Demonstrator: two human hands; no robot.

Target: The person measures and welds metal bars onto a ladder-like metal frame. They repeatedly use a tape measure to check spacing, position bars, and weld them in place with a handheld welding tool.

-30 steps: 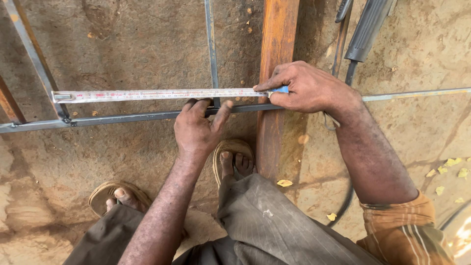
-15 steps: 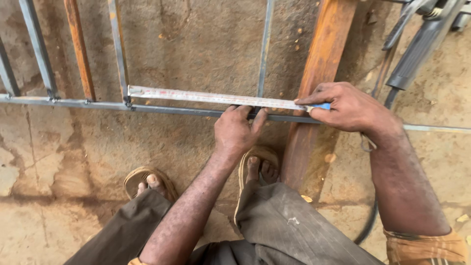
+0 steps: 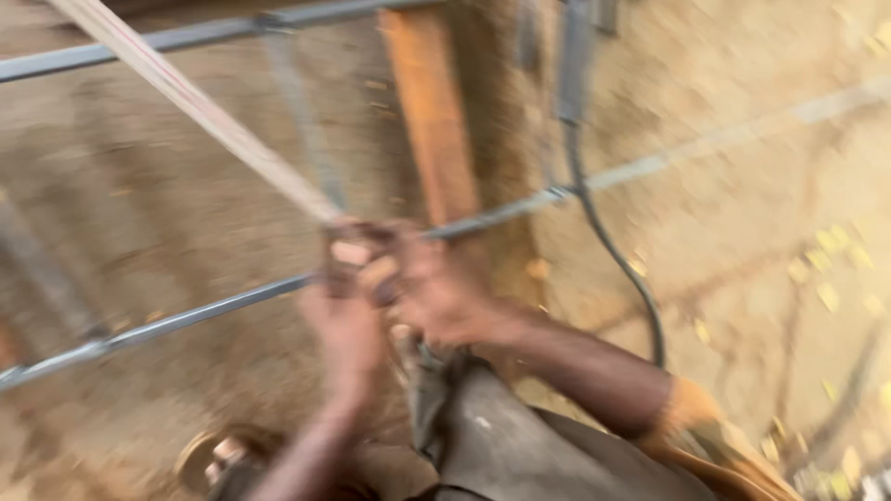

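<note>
The picture is smeared by motion. A pale tape measure blade [image 3: 195, 107] runs from the upper left down to my two hands, which meet at the middle of the view. My left hand [image 3: 345, 311] has its fingers curled where the blade ends. My right hand [image 3: 441, 297] presses against it from the right, closed on the same end of the tape measure; its case is hidden. Both hands sit just over a grey metal bar [image 3: 186, 320] of a welded frame lying on the ground.
An orange-brown wooden plank [image 3: 429, 116] lies under the frame behind my hands. A second grey bar [image 3: 186, 37] crosses the top. A black cable [image 3: 613, 250] curves down on the right. My sandalled foot [image 3: 218, 459] is at the bottom left, on sandy concrete.
The view has swung and tilted. My hands have come together at one end of the tape, and the blade now slants up to the left instead of lying along the bar.
</note>
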